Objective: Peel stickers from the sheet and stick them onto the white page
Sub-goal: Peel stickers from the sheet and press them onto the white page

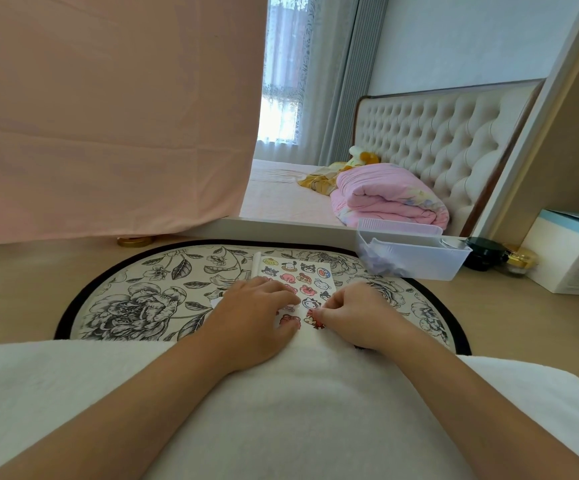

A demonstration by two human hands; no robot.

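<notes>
Sticker sheet [302, 271] lies centre frame on the floral mat [142, 299]. Left hand [253, 317] is spread flat on the sheet's left half, pressing it down. Right hand [354, 315] has curled fingers, with thumb and forefinger pinching the edge of a red sticker [314, 320] at the sheet's lower right. White page [217, 302]: only a small white corner shows left of the left hand, probably the page, rest hidden.

Risks:
- The sticker may tear or crease if pulled fast from one edge.
- The sheet may lift with it if the left hand eases off.
- The peeled sticker could fold onto itself or stick to a fingertip.
- The page is mostly covered, so placing means moving the left hand, and the sheet could slide.

Counts:
- two hands
- one sheet
- roughly fourteen stickers showing, with more possibly under the hands
- one mat
- one clear plastic box [416, 261], right of centre
- one dark jar [484, 252]
- one gold-lidded jar [520, 259]
- one white carton [572, 251], far right
</notes>
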